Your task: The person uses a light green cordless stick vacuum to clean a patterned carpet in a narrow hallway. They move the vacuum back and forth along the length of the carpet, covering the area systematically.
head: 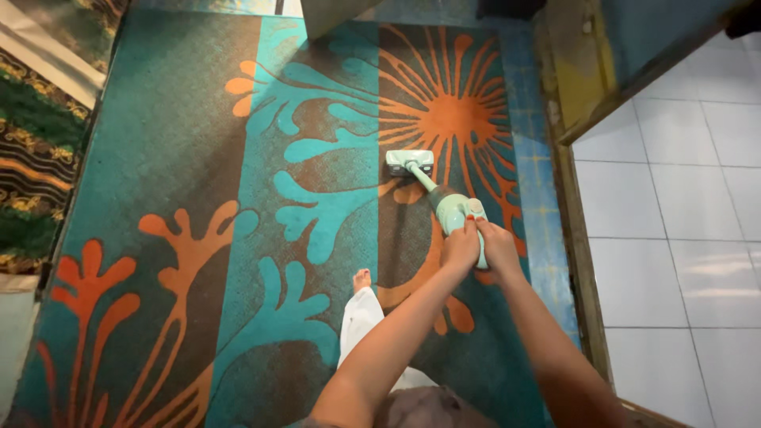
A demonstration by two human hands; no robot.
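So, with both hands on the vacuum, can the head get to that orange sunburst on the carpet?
Probably yes. Left hand and right hand grip the green vacuum; its head already sits at the orange sunburst, open carpet ahead.

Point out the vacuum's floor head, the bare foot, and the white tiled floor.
vacuum's floor head (410,162), head view, top of the pale green head.
bare foot (361,279), head view, toes.
white tiled floor (682,222), head view, a bare tile on the right.

Mint-green vacuum (452,208), teal-orange floral carpet (238,198)
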